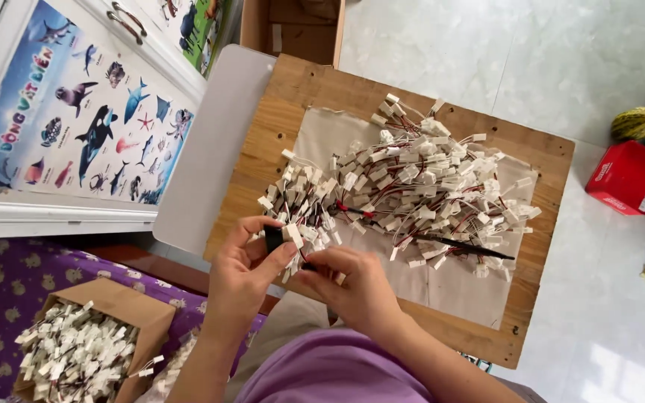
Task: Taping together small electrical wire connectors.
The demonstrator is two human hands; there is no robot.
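Over the wooden board [278, 112], both hands [244, 261] pinch a connector bundle [296, 213], seemingly pointing away.

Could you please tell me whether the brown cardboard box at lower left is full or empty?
Full: the brown cardboard box is heaped with white plastic connectors up to its rim.

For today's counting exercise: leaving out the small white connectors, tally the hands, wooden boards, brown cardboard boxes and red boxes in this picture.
Bare hands: 2, left hand and right hand
Square wooden boards: 1
Brown cardboard boxes filled with white connectors: 1
Red rectangular boxes on the floor: 1
Total: 5
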